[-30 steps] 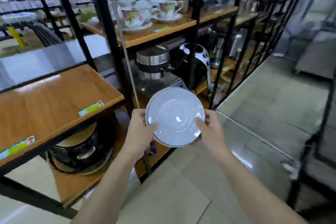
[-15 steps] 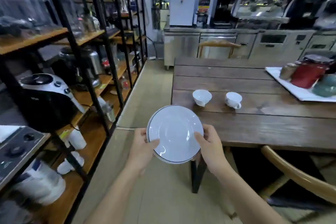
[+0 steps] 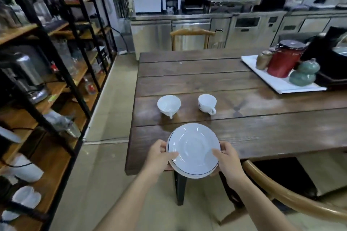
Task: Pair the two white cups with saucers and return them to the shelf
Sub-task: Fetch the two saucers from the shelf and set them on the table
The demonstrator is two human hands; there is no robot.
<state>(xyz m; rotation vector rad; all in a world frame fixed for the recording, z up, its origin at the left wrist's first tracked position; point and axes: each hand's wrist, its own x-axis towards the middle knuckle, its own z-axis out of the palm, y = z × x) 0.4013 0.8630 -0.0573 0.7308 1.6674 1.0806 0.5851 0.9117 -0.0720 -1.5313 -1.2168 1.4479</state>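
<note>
Both my hands are clamped on the saucers [image 3: 193, 151], one on each side. My left hand [image 3: 158, 157] has its thumb [image 3: 170, 155] pressed flat on top of the left rim and the other fingers curled underneath. My right hand [image 3: 228, 161] does the same on the right rim, thumb [image 3: 216, 154] on top, remaining fingers tucked under where I can't see them. So neither hand is open, both are pinched shut on the rim.

Pretty sure it's two saucers stacked, since a second dark-lined edge peeks out at the left and bottom, though the lower one is mostly hidden. They're white with a thin dark line around the rim, held roughly level, slightly tipped toward me.

Everything else relative to the saucers: they hover over the near corner of the dark wooden table [image 3: 262, 137], partly past its edge. Just beyond them on the table sit the two white cups, well apart from each other. The left cup [image 3: 169, 105] is beyond and slightly left, the right cup [image 3: 207, 103] beyond and slightly right, handle pointing toward me. Far off to the right is a white tray [image 3: 277, 84] with a red canister [image 3: 284, 60] and a green jar [image 3: 304, 73]. To the left is the black-framed shelf [image 3: 62, 84] with wooden boards.
</note>
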